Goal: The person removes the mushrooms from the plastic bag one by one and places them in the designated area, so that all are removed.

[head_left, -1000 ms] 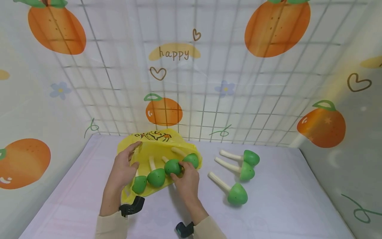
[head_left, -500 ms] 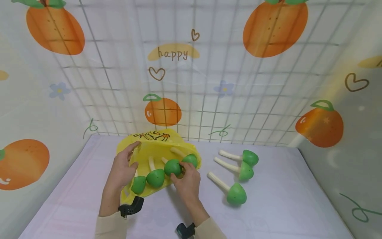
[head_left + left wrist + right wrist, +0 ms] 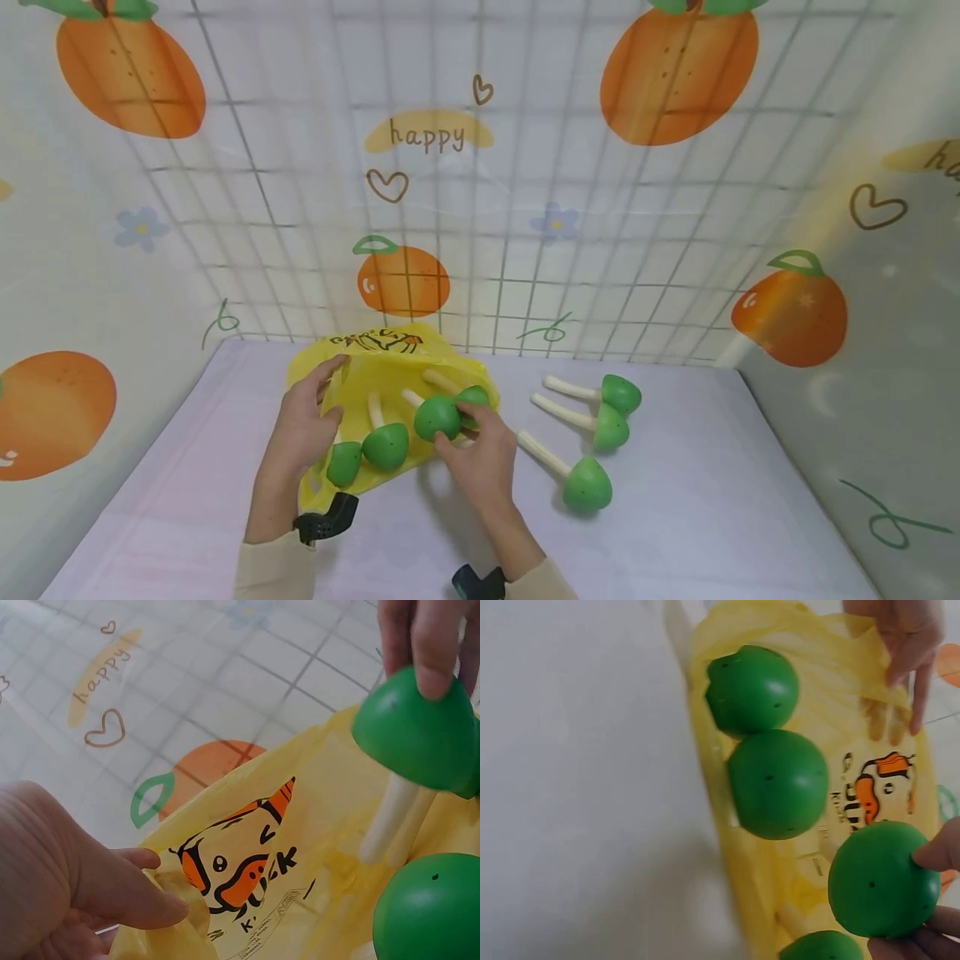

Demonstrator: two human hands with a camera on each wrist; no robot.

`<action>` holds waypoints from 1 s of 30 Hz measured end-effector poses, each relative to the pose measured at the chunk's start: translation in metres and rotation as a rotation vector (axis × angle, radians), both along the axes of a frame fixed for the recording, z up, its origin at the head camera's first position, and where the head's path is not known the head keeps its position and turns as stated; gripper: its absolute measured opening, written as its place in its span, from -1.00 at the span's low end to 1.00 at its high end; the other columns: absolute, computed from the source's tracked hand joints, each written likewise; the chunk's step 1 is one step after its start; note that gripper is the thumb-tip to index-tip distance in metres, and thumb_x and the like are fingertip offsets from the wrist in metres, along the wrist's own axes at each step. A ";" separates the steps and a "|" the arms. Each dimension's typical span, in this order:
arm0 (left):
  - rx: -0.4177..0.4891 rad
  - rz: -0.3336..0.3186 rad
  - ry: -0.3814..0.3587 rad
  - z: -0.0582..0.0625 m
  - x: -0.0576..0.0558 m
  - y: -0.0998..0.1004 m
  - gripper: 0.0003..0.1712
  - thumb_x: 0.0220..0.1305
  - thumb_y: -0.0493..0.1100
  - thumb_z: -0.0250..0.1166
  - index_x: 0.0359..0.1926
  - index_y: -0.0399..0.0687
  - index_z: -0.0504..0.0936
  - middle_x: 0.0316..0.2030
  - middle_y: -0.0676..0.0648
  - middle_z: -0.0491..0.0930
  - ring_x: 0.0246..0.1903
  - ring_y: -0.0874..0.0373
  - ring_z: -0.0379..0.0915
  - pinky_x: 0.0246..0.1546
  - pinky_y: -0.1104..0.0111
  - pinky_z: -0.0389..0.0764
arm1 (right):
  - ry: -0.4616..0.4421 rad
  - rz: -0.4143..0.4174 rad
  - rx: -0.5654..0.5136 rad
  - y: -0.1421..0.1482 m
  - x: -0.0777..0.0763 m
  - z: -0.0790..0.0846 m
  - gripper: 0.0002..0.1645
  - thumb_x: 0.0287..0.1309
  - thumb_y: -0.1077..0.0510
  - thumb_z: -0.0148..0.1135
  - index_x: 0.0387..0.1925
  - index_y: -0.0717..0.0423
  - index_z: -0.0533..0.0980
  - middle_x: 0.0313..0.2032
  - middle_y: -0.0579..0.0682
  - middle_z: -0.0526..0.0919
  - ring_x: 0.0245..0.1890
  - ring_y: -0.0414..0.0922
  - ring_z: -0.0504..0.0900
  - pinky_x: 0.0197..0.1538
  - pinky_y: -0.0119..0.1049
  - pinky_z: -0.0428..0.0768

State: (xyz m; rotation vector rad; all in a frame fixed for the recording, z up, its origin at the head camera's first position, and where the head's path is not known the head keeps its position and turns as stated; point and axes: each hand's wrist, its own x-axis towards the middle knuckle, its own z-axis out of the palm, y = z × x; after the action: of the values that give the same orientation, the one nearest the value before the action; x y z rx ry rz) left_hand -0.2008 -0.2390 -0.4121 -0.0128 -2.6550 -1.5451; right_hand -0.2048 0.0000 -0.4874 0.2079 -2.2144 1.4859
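Left hand [image 3: 306,421]: grip pinches left edge of yellow bag [image 3: 405,368] | Right hand [image 3: 483,454]: grip holds green-capped mushroom [image 3: 437,418] by its cap at bag's mouth, stem pointing far | In bag: three other mushrooms [image 3: 386,447], caps near | Bench [image 3: 690,508], right of bag: three loose mushrooms [image 3: 588,486], two far ones touching

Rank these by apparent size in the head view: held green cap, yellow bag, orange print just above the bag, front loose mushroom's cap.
Largest to smallest:
1. Yellow bag
2. Orange print
3. Held green cap and front loose mushroom's cap: too alike to rank.
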 end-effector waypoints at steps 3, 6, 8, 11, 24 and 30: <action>-0.011 0.002 -0.001 0.000 0.000 0.000 -0.15 0.39 -0.55 0.08 0.63 -0.04 0.22 0.62 -0.21 0.09 0.55 -0.33 0.04 0.48 -0.13 0.26 | 0.002 0.010 -0.024 0.004 0.004 0.009 -0.49 -0.12 0.39 0.58 -0.02 0.32 0.69 -0.06 0.14 0.75 -0.06 0.11 0.78 -0.11 -0.17 0.80; -0.009 0.003 -0.004 0.000 0.000 0.000 -0.16 0.39 -0.54 0.08 0.63 -0.04 0.22 0.62 -0.20 0.09 0.56 -0.32 0.03 0.48 -0.12 0.25 | 0.003 0.023 -0.041 0.009 0.008 0.018 -0.49 -0.12 0.40 0.58 -0.02 0.31 0.69 -0.07 0.13 0.75 -0.06 0.10 0.77 -0.10 -0.12 0.80; -0.004 0.005 -0.005 0.000 0.000 0.000 -0.16 0.39 -0.54 0.08 0.63 -0.03 0.22 0.62 -0.20 0.09 0.56 -0.32 0.02 0.48 -0.12 0.25 | 0.005 0.030 -0.046 0.012 0.011 0.023 -0.50 -0.11 0.39 0.58 -0.02 0.30 0.70 -0.08 0.12 0.75 -0.07 0.10 0.77 -0.10 -0.10 0.80; -0.001 0.009 -0.005 0.000 0.000 0.000 -0.16 0.39 -0.54 0.08 0.63 -0.03 0.22 0.62 -0.20 0.09 0.56 -0.31 0.02 0.48 -0.12 0.25 | 0.008 0.050 -0.057 0.017 0.014 0.029 -0.49 -0.11 0.39 0.59 -0.01 0.29 0.70 -0.09 0.10 0.75 -0.07 0.07 0.77 -0.10 -0.11 0.80; -0.011 0.031 -0.001 -0.002 -0.002 0.002 -0.15 0.39 -0.56 0.09 0.63 -0.04 0.22 0.62 -0.20 0.10 0.56 -0.31 0.04 0.47 -0.10 0.28 | 0.042 0.135 -0.155 0.035 0.024 0.057 -0.46 -0.16 0.51 0.57 -0.03 0.28 0.70 -0.06 0.08 0.76 0.01 0.01 0.74 -0.05 -0.31 0.76; -0.019 0.030 0.002 -0.004 -0.002 0.001 -0.15 0.39 -0.55 0.09 0.63 -0.02 0.22 0.62 -0.19 0.10 0.56 -0.29 0.05 0.47 -0.09 0.29 | 0.078 0.142 -0.182 0.046 0.026 0.068 -0.44 -0.15 0.51 0.57 0.00 0.24 0.71 -0.05 0.05 0.76 0.02 -0.03 0.73 -0.01 -0.28 0.76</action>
State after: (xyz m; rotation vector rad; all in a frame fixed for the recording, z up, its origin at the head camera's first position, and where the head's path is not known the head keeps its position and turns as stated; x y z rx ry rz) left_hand -0.2027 -0.2380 -0.4159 0.0246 -2.6560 -1.5102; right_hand -0.1784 0.0463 -0.4194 0.3641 -2.0251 1.7147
